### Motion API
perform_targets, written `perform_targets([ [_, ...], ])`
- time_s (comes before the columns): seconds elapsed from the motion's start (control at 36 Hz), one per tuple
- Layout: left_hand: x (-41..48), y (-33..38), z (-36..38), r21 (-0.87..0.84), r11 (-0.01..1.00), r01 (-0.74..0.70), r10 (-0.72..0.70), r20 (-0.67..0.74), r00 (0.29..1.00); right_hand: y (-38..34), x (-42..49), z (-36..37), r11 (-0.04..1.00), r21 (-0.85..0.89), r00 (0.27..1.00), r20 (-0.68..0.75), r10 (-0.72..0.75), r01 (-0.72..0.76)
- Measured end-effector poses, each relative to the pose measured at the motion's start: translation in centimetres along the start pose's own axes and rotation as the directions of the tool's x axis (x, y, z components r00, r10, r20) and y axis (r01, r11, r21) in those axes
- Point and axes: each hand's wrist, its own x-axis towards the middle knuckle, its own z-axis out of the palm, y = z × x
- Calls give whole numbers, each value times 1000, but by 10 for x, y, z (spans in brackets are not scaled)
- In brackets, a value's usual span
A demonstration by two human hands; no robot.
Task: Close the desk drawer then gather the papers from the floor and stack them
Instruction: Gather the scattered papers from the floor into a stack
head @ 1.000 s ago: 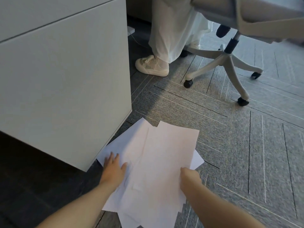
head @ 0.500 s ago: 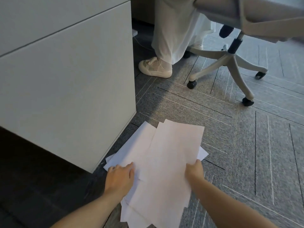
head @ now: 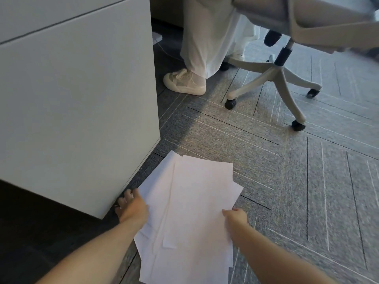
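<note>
Several white paper sheets [head: 190, 203] lie overlapped in a loose pile on the grey carpet, just right of the white desk cabinet [head: 78, 103], whose drawer fronts sit flush. My left hand [head: 131, 208] is at the pile's left edge beside the cabinet's bottom corner, fingers curled around that edge of the papers. At the pile's right edge, my right hand [head: 235, 219] pinches the sheets, thumb on top. The sheets are fanned out, their corners not lined up.
A person in white trousers and a cream sneaker [head: 184, 83] stands behind the cabinet. A grey office chair on castors [head: 274, 78] stands at the upper right. Carpet [head: 307, 191] spreads to the right of the papers.
My left hand has moved off the top of the sheets to their left edge. Both hands have drawn the sheets closer together into a narrower pile.
</note>
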Motion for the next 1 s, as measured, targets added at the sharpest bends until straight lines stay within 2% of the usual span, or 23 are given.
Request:
perform_targets([
  [0.14, -1, -5, -7, 11, 1000, 25, -25, -12, 1000, 7, 5, 3, 997, -74, 1000, 0, 1, -1],
  [0.25, -3, -7, -8, -23, 999, -36, 34, -95, 995, 8, 9, 6, 998, -54, 999, 47, -19, 21],
  [0.36, -8, -14, -12, -372, 928, 32, -17, 43, 999, 3, 13, 11, 993, -81, 993, 92, -74, 82],
  [0.44, -27, -26, -10, -430, 887, 166, -68, 235, 970, -11, 11, 17, 979, -130, 985, 86, -150, 160],
  [0.5, -44, -36, -1, -425, 853, 303, -94, 446, 890, -21, 8, 21, 951, -187, 968, 106, -228, 245],
  [0.56, -63, -42, 2, -355, 817, 454, -98, 691, 716, -26, 5, 28, 924, -257, 954, 174, -245, 284],
  [0.58, -71, -43, 3, -306, 838, 453, -71, 760, 646, -29, 0, 31, 909, -285, 945, 205, -253, 305],
  [0.61, -77, -43, 2, -269, 861, 432, -60, 790, 611, -30, -4, 35, 891, -312, 937, 222, -271, 331],
  [0.67, -83, -43, 6, -252, 867, 429, -78, 783, 617, -28, -6, 40, 824, -415, 920, 242, -309, 386],
  [0.72, -83, -41, 14, -351, 820, 453, -86, 706, 703, -24, -11, 43, 739, -519, 902, 292, -318, 429],
  [0.78, -77, -39, 24, -450, 808, 380, -128, 496, 859, -16, -13, 45, 666, -599, 894, 333, -299, 446],
  [0.81, -75, -37, 25, -485, 801, 351, -165, 385, 908, -12, -11, 46, 637, -630, 896, 333, -295, 444],
  [0.83, -73, -34, 23, -531, 769, 356, -226, 295, 928, -9, -11, 48, 621, -657, 904, 318, -286, 428],
  [0.86, -70, -31, 20, -583, 713, 391, -297, 254, 921, -6, -11, 50, 615, -670, 909, 305, -284, 416],
  [0.92, -64, -24, 16, -624, 608, 490, -403, 290, 868, -3, -16, 54, 620, -676, 917, 303, -258, 398],
  [1.0, -56, -21, 17, -657, 503, 562, -448, 358, 819, -2, -23, 58, 608, -685, 915, 332, -228, 401],
])
